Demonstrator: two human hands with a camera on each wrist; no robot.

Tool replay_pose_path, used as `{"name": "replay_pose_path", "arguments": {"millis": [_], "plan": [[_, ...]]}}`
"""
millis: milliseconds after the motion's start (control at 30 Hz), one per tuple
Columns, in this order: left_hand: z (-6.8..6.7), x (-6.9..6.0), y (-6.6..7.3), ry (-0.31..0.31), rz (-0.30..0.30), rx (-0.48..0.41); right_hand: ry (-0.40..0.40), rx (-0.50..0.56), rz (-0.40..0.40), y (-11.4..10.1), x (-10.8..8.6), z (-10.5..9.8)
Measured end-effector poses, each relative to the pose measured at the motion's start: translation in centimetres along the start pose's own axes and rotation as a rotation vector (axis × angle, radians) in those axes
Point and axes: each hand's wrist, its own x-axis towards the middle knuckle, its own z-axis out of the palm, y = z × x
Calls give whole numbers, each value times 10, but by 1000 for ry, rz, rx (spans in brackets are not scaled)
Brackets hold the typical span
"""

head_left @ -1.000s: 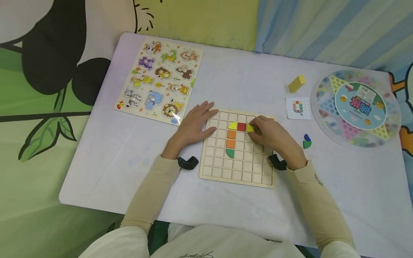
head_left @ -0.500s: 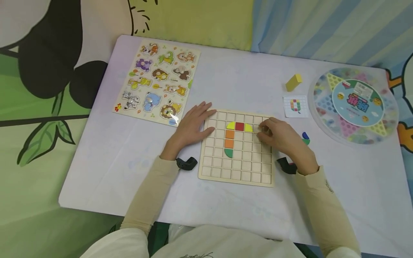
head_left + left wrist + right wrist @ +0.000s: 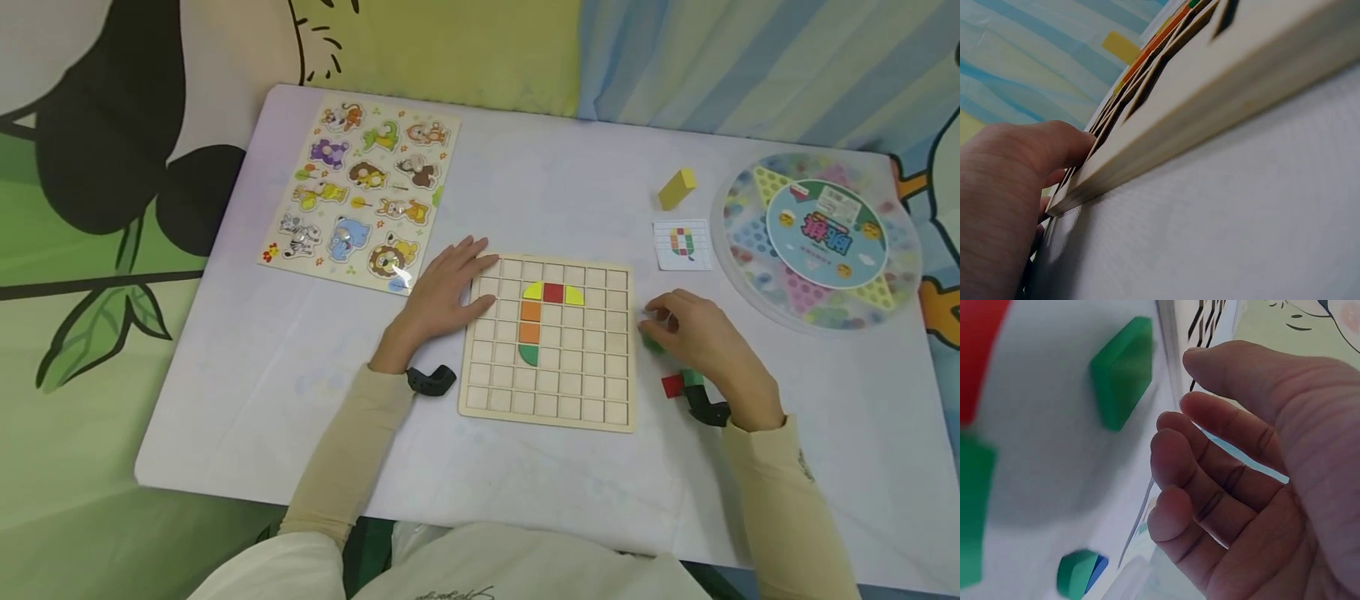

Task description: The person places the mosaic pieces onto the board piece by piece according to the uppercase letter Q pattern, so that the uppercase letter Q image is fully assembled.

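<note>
A wooden grid board [image 3: 577, 387] lies on the table in the head view. Set in its cells are two yellow quarter-round pieces, one of them [image 3: 574, 296] right of a red square [image 3: 553, 292], plus two orange squares [image 3: 530, 322] and a green quarter-round piece [image 3: 528, 355]. My left hand [image 3: 444, 296] rests at the board's left edge, its thumb on the rim in the left wrist view. Right of the board, my right hand [image 3: 697, 333] hovers with loosely bent fingers, nothing between them. Just beside its fingertips is a green block [image 3: 1124, 375], apart from them in the right wrist view.
A red block [image 3: 672, 386] and a green one [image 3: 693, 377] lie by the right wrist. A green-and-blue pair [image 3: 1077, 575] lies farther off. Beyond are a pattern card [image 3: 682, 245], a yellow block [image 3: 677, 189], a round plastic case [image 3: 817, 242] and an animal puzzle [image 3: 360, 192].
My right hand let go of the right yellow piece in its cell and moved right, off the board, to the loose blocks. The left hand has stayed at the board's edge.
</note>
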Motion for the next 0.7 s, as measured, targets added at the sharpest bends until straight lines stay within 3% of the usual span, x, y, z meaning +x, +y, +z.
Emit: {"name": "replay_pose_path", "arguments": {"millis": [367, 700], "plan": [[-1, 2, 1, -13, -6, -2, -32, -24, 41, 15, -20, 4], [0, 1, 0, -1, -5, -9, -76, 17, 55, 18, -24, 7]]}}
